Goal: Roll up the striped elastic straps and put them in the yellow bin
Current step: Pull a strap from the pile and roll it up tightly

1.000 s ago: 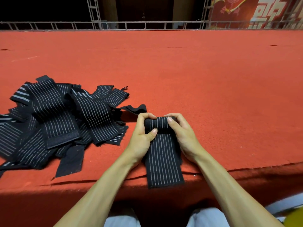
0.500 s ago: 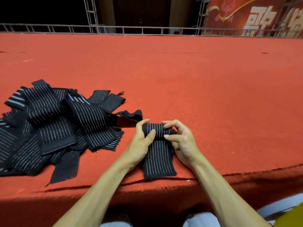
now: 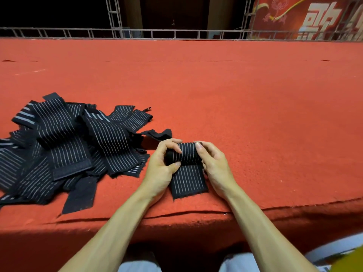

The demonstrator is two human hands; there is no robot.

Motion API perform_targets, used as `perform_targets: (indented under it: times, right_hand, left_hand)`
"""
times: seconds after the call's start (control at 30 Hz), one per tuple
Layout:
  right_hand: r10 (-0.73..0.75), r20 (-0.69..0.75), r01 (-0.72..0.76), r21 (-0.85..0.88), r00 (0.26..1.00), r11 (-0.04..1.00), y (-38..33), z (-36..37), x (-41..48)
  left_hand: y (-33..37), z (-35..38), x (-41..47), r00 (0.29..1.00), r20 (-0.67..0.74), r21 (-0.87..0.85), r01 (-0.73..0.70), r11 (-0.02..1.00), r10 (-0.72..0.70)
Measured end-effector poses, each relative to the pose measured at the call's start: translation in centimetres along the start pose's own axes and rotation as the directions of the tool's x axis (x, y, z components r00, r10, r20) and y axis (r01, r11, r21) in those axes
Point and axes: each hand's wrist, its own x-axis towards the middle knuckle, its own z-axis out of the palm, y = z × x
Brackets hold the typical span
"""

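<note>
Both forearms are reaching forward; the left hand point(image 3: 160, 169) and right hand point(image 3: 214, 165) are curling fingers inward, thumbs facing.

The left hand point(image 3: 160, 169) and the right hand point(image 3: 214, 167) are bare, and so is each arm: the left forearm point(image 3: 117, 228) and the right forearm point(image 3: 261, 232) show uncovered from the wrist to the bottom edge of the view, so any sleeve sits higher up, out of sight. The forearms are lean and smooth. The fingernails point(image 3: 198, 145) are cut short and neat, with a slight gloss. Below the arms the trousers point(image 3: 237, 262) appear, a plain light grey-white cloth over both thighs, with a dark gap between the two legs.
</note>
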Motion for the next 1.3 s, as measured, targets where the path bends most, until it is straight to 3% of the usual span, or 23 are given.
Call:
perform_targets:
  times: [0.13, 0.27, 0.37, 0.5, 0.67, 0.87, 0.97, 1.03, 1.3]
  right_hand:
    - [0.047, 0.034, -0.053, 0.178, 0.998, 0.983, -0.3, -0.3, 0.0]
    - [0.034, 0.110, -0.064, 0.290, 0.993, 0.955, -0.8, -0.8, -0.3]
    - [0.002, 0.134, -0.044, 0.316, 0.991, 0.948, -0.9, -1.0, -0.3]
    - [-0.008, 0.118, -0.032, 0.331, 0.993, 0.943, -0.9, -1.1, -0.2]
    - [0.069, 0.060, -0.087, 0.372, 0.996, 0.924, -0.8, -0.7, 0.4]
    - [0.131, 0.126, -0.162, 0.283, 0.983, 0.945, -0.8, -0.7, 0.6]
    - [0.075, 0.127, -0.087, 0.095, 0.989, 0.992, -0.9, -0.6, -0.2]
    - [0.037, 0.095, -0.033, -0.045, 0.995, 0.998, -1.3, -1.0, -0.6]
    - [-0.012, -0.096, -0.011, -0.233, 0.995, 0.972, -1.4, -5.7, 1.4]
  left_hand:
    - [-0.1, 0.0, 0.0, 0.999, 0.038, 0.103, -0.017, 0.995, 0.013]
    - [0.0, 0.1, 0.1, 0.989, 0.086, 0.041, 0.116, 0.992, -0.119]
    - [0.1, 0.7, 0.3, 0.980, 0.040, -0.047, 0.195, 0.980, -0.193]
    - [-0.4, 0.9, 0.6, 0.977, -0.063, -0.029, 0.203, 0.979, -0.204]
    - [-0.3, 0.6, 0.7, 0.960, -0.126, -0.119, 0.234, 0.965, -0.248]
    - [0.4, 0.4, 0.2, 0.952, -0.174, -0.071, 0.242, 0.968, -0.251]
    - [1.3, 0.6, -0.1, 0.955, -0.187, -0.006, 0.233, 0.973, -0.230]
    - [1.6, 0.8, 0.0, 0.959, -0.169, 0.034, 0.236, 0.971, -0.227]
    - [0.6, 4.6, 2.6, 0.972, -0.075, 0.168, 0.230, 0.958, -0.221]
